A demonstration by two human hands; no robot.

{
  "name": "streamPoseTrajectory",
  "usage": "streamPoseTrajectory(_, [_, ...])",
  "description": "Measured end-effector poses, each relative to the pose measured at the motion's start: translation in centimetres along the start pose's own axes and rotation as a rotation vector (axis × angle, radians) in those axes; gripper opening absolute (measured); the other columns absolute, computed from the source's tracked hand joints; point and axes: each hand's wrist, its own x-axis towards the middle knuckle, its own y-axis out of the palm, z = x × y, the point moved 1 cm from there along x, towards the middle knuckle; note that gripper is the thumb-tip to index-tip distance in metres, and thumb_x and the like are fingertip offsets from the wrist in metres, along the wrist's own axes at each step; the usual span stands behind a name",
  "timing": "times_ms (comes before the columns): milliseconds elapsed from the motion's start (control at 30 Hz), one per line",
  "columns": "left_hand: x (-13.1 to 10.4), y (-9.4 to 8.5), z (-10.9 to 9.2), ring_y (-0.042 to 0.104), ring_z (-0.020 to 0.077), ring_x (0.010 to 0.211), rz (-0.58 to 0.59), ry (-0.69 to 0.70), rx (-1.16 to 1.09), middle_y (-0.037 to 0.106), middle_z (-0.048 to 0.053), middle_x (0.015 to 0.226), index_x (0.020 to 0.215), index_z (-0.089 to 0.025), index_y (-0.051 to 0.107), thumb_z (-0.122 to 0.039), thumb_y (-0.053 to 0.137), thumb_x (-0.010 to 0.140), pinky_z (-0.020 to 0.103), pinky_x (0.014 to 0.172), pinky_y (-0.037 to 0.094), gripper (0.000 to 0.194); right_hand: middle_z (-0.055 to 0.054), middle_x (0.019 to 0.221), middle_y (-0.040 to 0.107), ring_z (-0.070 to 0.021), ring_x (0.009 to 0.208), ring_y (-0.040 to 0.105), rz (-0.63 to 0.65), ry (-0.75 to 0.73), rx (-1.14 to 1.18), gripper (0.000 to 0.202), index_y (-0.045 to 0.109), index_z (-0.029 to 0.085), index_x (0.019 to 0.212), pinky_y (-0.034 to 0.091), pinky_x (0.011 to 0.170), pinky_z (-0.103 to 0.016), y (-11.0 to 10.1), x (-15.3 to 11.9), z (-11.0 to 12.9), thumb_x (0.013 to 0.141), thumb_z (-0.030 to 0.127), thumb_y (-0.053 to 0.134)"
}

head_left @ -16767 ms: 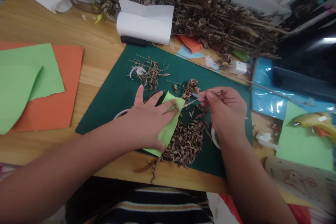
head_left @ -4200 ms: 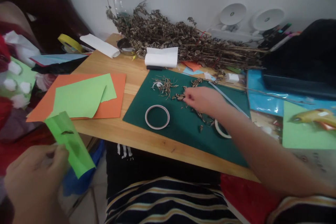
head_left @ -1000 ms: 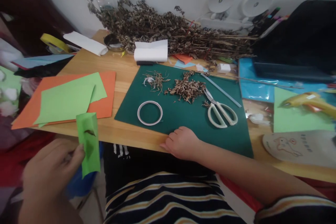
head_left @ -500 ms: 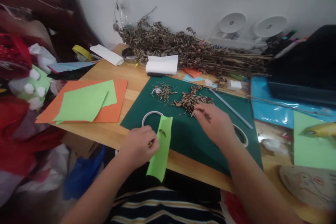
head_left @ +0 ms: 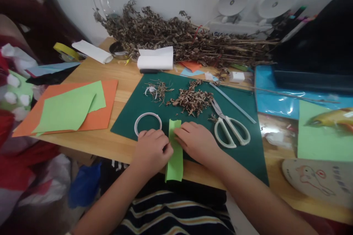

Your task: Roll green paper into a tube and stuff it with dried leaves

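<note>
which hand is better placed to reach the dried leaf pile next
Probably the right hand: it is at the right edge of the green strip, just nearside of the leaf pile. The left hand, at the strip's other edge by the tape roll, looks farther away.

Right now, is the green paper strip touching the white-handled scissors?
Apart: the head view shows the right hand and dark-green mat between the green paper strip and the scissors.

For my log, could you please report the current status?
Left hand, right hand at opposite edges of green strip; grip unclear. Strip's near end past table edge. Scissors beside right hand.
</note>
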Motion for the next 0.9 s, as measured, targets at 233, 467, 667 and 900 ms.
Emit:
streamPoseTrajectory(233, [-0.6, 0.5, 0.4, 0.053, 0.0208, 0.087, -0.149, -0.02, 0.067, 0.062, 0.004, 0.089, 0.073, -0.02, 0.059, -0.017, 0.051, 0.071, 0.034, 0.07, 0.031, 0.009, -0.003, 0.072, 0.06, -0.0168, 0.066, 0.053, 0.074, 0.028, -0.031, 0.014, 0.053, 0.017, 0.079, 0.024, 0.051, -0.026, 0.8, 0.7, 0.3, 0.082, 0.028, 0.047])
streamPoseTrajectory(467, [-1.3, 1.0, 0.9, 0.045, 0.0259, 0.112, -0.167, 0.1, 0.174, 0.055, -0.001, 0.119, 0.087, -0.029, 0.062, -0.022, 0.049, 0.077, 0.043, 0.088, 0.028, 0.018, -0.005, 0.071, 0.059, -0.0168, 0.06, 0.054, 0.078, 0.083, -0.016, 0.012, 0.054, 0.016, 0.077, 0.022, 0.047, -0.025, 0.9, 0.9, 0.3, 0.082, 0.019, 0.044])
streamPoseTrajectory(667, [-1.8, 0.8, 0.2, 0.036, 0.0306, 0.12, -0.081, 0.139, 0.166, 0.049, 0.003, 0.126, 0.101, -0.026, 0.06, -0.037, 0.051, 0.077, 0.055, 0.101, 0.002, 0.028, 0.0, 0.073, 0.061, -0.0116, 0.06, 0.054, -0.012, 0.139, 0.08, 0.01, 0.055, 0.019, 0.077, 0.033, 0.049, -0.021, -0.2, 1.1, -0.7, 0.081, 0.022, 0.046])
streamPoseTrajectory(900, [-1.3, 0.0, -1.1, 0.019, 0.0361, 0.127, 0.161, 0.162, 0.158, 0.037, 0.018, 0.133, 0.118, -0.016, 0.05, -0.073, 0.042, 0.06, 0.061, 0.096, -0.008, 0.081, -0.013, 0.11, 0.053, -0.0227, 0.094, 0.052, -0.414, 0.297, 0.006, 0.028, 0.054, 0.015, 0.106, 0.042, 0.075, -0.035, -5.2, 1.8, -3.0, 0.081, 0.018, 0.04])
